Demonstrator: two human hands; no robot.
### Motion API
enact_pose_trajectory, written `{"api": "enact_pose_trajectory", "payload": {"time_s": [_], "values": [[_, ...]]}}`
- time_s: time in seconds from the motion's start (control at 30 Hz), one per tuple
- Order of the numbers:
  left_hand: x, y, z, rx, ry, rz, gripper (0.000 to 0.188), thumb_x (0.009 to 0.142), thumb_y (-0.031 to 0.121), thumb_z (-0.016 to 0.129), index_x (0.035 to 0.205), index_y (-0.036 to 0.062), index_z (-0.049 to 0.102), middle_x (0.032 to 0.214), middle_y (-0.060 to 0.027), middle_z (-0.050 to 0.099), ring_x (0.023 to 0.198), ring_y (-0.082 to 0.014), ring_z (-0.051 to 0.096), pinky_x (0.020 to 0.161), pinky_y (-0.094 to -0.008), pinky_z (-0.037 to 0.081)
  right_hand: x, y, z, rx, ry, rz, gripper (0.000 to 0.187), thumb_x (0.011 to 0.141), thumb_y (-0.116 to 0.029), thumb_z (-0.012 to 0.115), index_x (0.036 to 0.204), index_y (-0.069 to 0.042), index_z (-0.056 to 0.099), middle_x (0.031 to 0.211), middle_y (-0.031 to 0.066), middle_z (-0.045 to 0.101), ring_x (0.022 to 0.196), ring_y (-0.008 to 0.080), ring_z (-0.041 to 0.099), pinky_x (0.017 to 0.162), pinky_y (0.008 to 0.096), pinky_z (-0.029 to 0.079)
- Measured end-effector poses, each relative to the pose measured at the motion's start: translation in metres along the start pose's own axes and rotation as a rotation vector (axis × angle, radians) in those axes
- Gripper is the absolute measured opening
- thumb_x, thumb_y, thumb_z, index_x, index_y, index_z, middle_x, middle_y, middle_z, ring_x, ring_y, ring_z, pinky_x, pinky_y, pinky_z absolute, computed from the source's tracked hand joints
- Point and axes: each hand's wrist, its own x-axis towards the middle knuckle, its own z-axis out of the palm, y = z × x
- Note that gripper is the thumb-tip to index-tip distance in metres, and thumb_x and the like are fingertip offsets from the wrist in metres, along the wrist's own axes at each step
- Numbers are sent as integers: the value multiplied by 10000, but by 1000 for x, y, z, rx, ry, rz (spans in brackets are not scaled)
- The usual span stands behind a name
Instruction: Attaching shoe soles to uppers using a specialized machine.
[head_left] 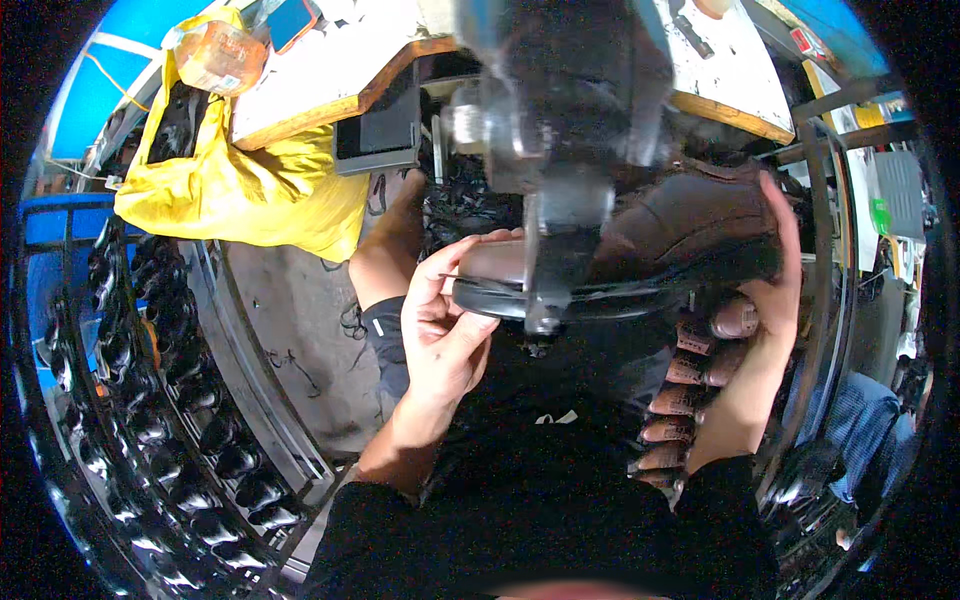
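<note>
The shoe (690, 225), brown with a black sole, is held crosswise before the body, its toe toward the left and its heel toward the right. The toe is pinched by the left hand (440, 345), with the thumb set against the sole's edge and the fingers laid over the upper. The heel is cupped by the right hand (783, 250), whose fingers are wrapped up the back; how firmly it is pressed cannot be told. The middle of the shoe is crossed by the dark machine (570, 130), by which part of the sole's edge is hidden; whether the two are touching cannot be told. Beyond, the white table (330, 62) is bordered by a bare wooden edge, from which the yellow bag (250, 205) is hung close by on the left. Some open room is left over the grey floor (290, 330), between the left forearm and the rack (262, 385) loaded with black shoes (235, 455). Less room is found on the right: the forearm is crowded by a row of brown pieces (672, 400) on its inner side and by a metal frame (822, 240) on its outer side.
</note>
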Motion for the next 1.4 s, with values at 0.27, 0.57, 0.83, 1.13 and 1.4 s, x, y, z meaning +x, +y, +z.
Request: {"api": "enact_pose_trajectory", "payload": {"time_s": [0.27,0.57,0.83,1.13,1.4], "values": [[-13,0,-28,-227,152,-214,539,930,91,652,1409,57,407,1425,-183,480,1151,-208,592,864,-307,558,-6,-42,-6,13,-16,-218,884,693,-118,668,1469,106,306,1543,259,316,1440,343,315,1197,435,181],[-22,23,-67,-76,389,-138,344,891,219,667,1199,102,569,1052,-63,673,909,-188,658,790,-334,573,-22,-78,70,610,-31,63,1010,644,-206,878,1457,37,330,1382,250,513,1287,363,502,1113,504,354],[-16,81,-65,804,371,258,677,952,80,562,1535,5,227,1545,-207,323,1366,-288,419,1087,-417,400,-25,-75,113,331,-166,26,867,706,-217,871,1419,-16,420,1406,210,491,1294,359,492,1097,459,375],[31,92,23,1514,-533,229,1010,676,179,822,1520,23,290,1528,-202,358,1430,-384,327,1170,-598,139,-6,-92,123,53,-346,-181,812,712,-192,844,1414,-61,455,1414,178,455,1341,379,406,1118,459,346],[44,73,23,1151,-560,128,848,594,60,852,1374,25,521,1368,-186,533,1258,-351,518,1097,-458,368,-7,-99,107,-120,-354,-241,802,716,-251,843,1417,-120,475,1404,202,449,1312,390,424,1099,458,360]]}}
